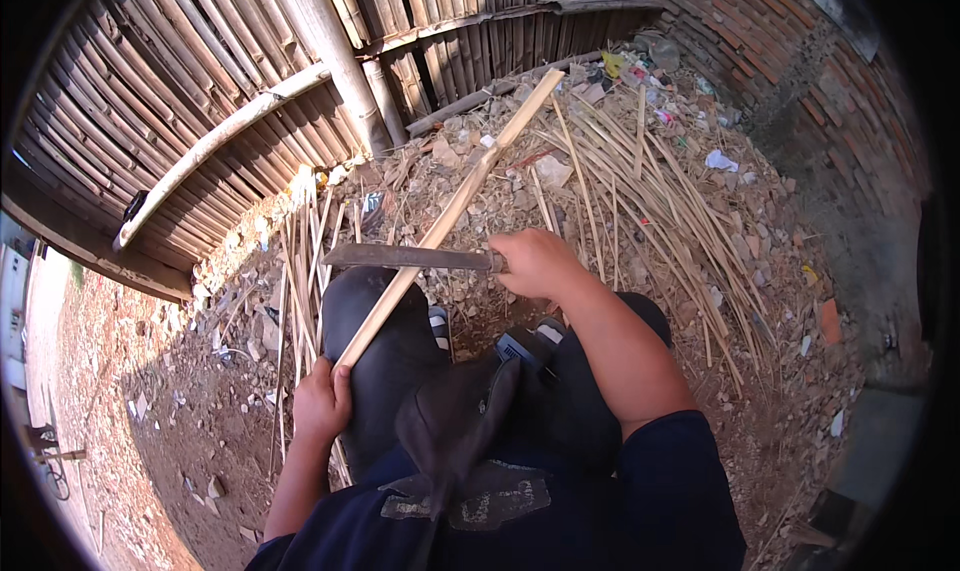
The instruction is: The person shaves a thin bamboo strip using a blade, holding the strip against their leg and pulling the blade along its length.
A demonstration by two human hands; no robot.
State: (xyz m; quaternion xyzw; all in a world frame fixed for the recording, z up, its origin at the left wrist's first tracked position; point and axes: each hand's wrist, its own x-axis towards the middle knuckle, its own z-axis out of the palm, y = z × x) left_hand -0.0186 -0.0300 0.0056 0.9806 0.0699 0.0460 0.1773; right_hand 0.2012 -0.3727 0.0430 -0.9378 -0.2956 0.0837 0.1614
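My left hand [322, 401] is closed around the lower end of a long, pale bamboo strip [461, 202], beside my left knee. The strip slants up and away to the right, toward the far rubble. In my right hand [538, 265] is the handle of a machete [418, 258], its dark blade pointing left. The blade lies across the strip just above my left knee and seems to touch it. Most of the handle is hidden by my fingers.
Many thin bamboo strips [665, 206] lie piled on the right, and more strips [300, 256] lie left of my knee. Rubble and litter cover the ground. A bamboo wall [240, 71] stands behind, a brick wall [800, 81] at right. A dark strap hangs between my knees.
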